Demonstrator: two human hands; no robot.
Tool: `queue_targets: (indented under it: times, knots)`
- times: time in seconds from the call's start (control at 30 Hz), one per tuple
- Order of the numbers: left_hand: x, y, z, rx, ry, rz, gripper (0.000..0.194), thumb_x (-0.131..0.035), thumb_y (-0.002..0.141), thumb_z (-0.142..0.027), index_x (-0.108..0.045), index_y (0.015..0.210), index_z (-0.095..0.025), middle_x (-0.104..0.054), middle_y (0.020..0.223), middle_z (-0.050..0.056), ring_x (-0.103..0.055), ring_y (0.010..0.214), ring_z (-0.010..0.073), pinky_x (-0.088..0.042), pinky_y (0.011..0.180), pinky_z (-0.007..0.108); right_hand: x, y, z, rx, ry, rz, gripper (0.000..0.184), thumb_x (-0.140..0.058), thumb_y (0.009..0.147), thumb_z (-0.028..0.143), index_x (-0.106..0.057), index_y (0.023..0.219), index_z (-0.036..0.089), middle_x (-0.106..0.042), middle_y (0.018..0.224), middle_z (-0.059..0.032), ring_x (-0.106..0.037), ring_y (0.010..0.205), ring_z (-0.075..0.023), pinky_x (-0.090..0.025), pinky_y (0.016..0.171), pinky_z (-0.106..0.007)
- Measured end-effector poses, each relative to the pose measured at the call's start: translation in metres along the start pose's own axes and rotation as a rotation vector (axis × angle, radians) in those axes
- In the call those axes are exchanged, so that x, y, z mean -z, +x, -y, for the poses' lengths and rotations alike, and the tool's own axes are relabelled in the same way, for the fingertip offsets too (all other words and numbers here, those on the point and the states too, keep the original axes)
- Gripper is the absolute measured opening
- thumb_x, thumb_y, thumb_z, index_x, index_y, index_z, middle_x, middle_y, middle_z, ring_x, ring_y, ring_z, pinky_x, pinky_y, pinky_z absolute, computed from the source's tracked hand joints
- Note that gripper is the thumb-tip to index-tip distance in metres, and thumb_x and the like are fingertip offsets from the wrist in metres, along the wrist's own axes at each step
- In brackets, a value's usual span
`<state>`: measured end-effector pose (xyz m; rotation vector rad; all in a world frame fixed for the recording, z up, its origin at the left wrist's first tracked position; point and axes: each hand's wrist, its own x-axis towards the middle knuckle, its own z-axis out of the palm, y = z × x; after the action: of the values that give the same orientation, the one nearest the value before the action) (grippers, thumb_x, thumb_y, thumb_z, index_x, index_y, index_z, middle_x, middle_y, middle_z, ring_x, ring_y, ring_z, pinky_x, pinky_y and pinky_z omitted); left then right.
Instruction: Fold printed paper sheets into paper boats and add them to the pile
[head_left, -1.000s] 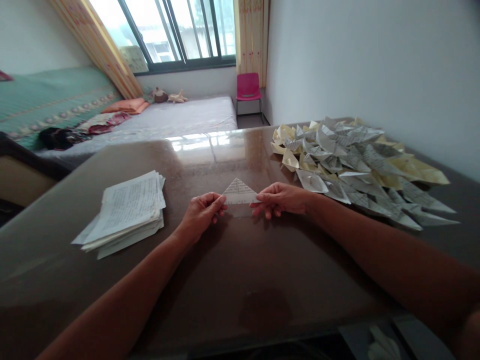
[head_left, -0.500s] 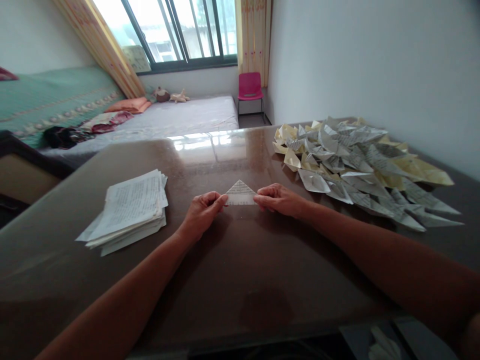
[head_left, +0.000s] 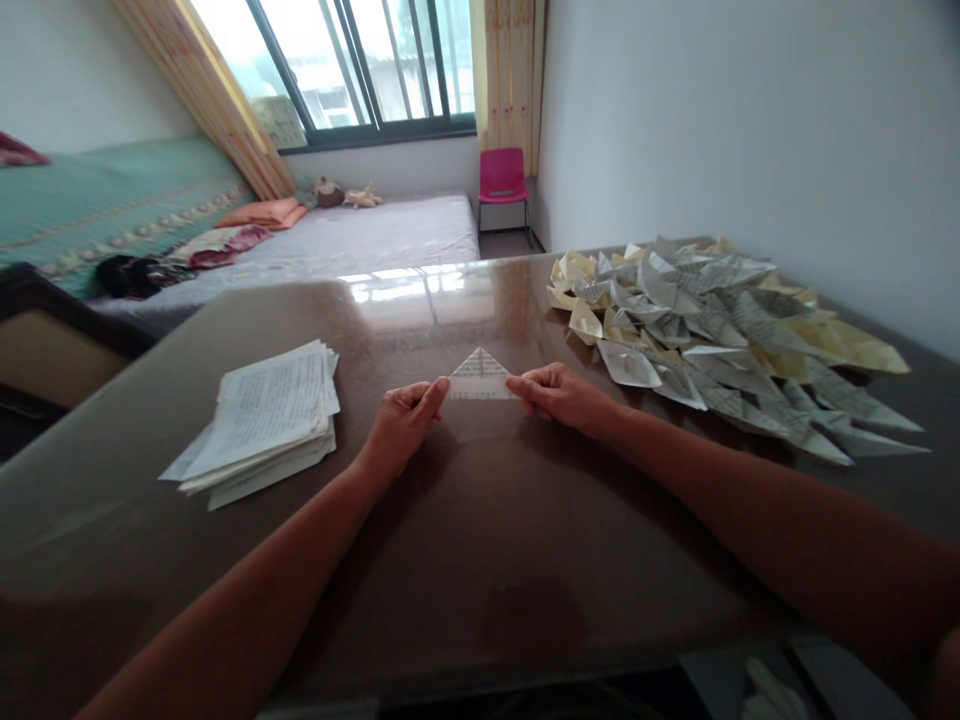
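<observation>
A small sheet of printed paper (head_left: 480, 378), folded to a peak at the top with a flat strip along its lower edge, is held up over the brown table. My left hand (head_left: 409, 418) pinches its left corner between thumb and curled fingers. At the right corner, my right hand (head_left: 553, 392) grips the same paper in a like pinch. Left of my hands lies a stack of printed sheets (head_left: 274, 405), slightly fanned. To the right spreads a heap of folded paper boats (head_left: 675, 320), white and yellowish.
The glossy brown table (head_left: 480, 560) reaches toward a bed (head_left: 397, 232). A pink chair (head_left: 502, 178) stands beyond it by the window. A white wall (head_left: 735, 120) runs along the right, and a dark chair (head_left: 52, 350) stands at the left edge.
Both hands and the folded paper have risen slightly in view, away from me. The grip at each corner stays. The stack and boats appear nearly unchanged.
</observation>
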<state>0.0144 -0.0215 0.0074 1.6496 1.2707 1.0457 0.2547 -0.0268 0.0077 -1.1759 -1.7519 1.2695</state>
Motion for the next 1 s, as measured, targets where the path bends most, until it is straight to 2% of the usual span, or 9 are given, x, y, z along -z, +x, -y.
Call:
queue_targets:
  times: [0.07,0.13,0.23,0.33,0.5,0.67,0.83,0.9,1.0]
  knots:
    - [0.0,0.0,0.0,0.034,-0.18,0.08,0.045,-0.056,0.082,-0.056,-0.055,0.064,-0.015,-0.045,0.05,-0.005,-0.038,0.045,0.0058,-0.031,0.043,0.018,-0.002,0.0,0.0,-0.034,0.14,0.003,0.052,-0.051,0.084,0.061,-0.052,0.058,0.015,-0.042,0.046,0.0061,-0.03,0.043,-0.005,-0.021,0.044,-0.022]
    - [-0.001,-0.001,-0.002,0.041,-0.297,0.164,0.036,-0.068,0.076,-0.049,-0.059,0.084,-0.015,-0.058,0.069,-0.001,-0.051,0.055,0.0078,-0.04,0.045,0.017,-0.004,0.0,0.001,-0.076,0.279,0.02,0.052,-0.054,0.081,0.062,-0.051,0.059,0.015,-0.043,0.047,0.0064,-0.029,0.042,-0.0043,-0.02,0.042,-0.021]
    - [-0.005,-0.003,-0.005,0.02,-0.358,0.223,0.053,-0.075,0.071,-0.037,-0.055,0.117,-0.018,-0.063,0.098,0.005,-0.061,0.078,0.0142,-0.05,0.053,0.019,-0.008,-0.002,0.004,-0.183,0.412,0.098,0.052,-0.059,0.078,0.064,-0.051,0.063,0.015,-0.045,0.048,0.0067,-0.031,0.04,-0.003,-0.018,0.039,-0.018]
    - [-0.007,-0.004,-0.006,0.011,-0.403,0.238,0.064,-0.069,0.078,-0.034,-0.044,0.135,-0.022,-0.064,0.098,0.005,-0.061,0.086,0.0163,-0.055,0.06,0.021,-0.011,-0.004,0.007,-0.275,0.443,0.187,0.052,-0.06,0.076,0.065,-0.052,0.066,0.014,-0.049,0.049,0.0053,-0.036,0.039,-0.0027,-0.02,0.037,-0.016]
    - [-0.006,-0.005,-0.005,0.027,-0.464,0.31,0.068,-0.067,0.081,-0.032,-0.037,0.142,-0.027,-0.063,0.109,0.005,-0.061,0.091,0.0175,-0.059,0.069,0.026,-0.01,-0.004,0.007,-0.363,0.457,0.252,0.051,-0.061,0.076,0.064,-0.052,0.068,0.014,-0.051,0.049,0.0047,-0.037,0.037,-0.0021,-0.021,0.034,-0.013]
    - [-0.004,-0.005,-0.003,0.014,-0.456,0.394,0.069,-0.067,0.082,-0.028,-0.035,0.143,-0.033,-0.059,0.117,0.004,-0.058,0.103,0.0207,-0.06,0.075,0.032,-0.007,-0.003,0.004,-0.377,0.466,0.291,0.05,-0.06,0.077,0.063,-0.051,0.068,0.015,-0.05,0.049,0.005,-0.034,0.037,-0.002,-0.02,0.033,-0.013]
    - [-0.004,-0.007,-0.004,0.0,-0.445,0.428,0.058,-0.063,0.085,-0.029,-0.039,0.138,-0.032,-0.054,0.125,0.006,-0.055,0.111,0.0232,-0.06,0.078,0.033,-0.007,-0.004,0.005,-0.346,0.307,0.325,0.053,-0.049,0.083,0.066,-0.053,0.071,0.015,-0.052,0.051,0.0035,-0.036,0.038,-0.0035,-0.023,0.036,-0.016]
    - [-0.005,-0.008,-0.006,0.002,-0.434,0.432,0.054,-0.06,0.087,-0.031,-0.04,0.137,-0.03,-0.052,0.128,0.007,-0.053,0.114,0.0248,-0.059,0.079,0.034,-0.007,-0.004,0.008,-0.264,0.123,0.304,0.058,-0.037,0.088,0.067,-0.056,0.072,0.014,-0.055,0.054,0.001,-0.04,0.04,-0.0055,-0.027,0.039,-0.018]
    - [-0.006,-0.008,-0.006,0.006,-0.402,0.424,0.049,-0.058,0.089,-0.033,-0.041,0.134,-0.026,-0.052,0.126,0.008,-0.055,0.112,0.025,-0.059,0.078,0.034,-0.006,-0.005,0.014,0.032,-0.253,0.022,0.056,-0.033,0.093,0.06,-0.061,0.077,0.014,-0.062,0.068,-0.003,-0.051,0.055,-0.0097,-0.038,0.053,-0.022]
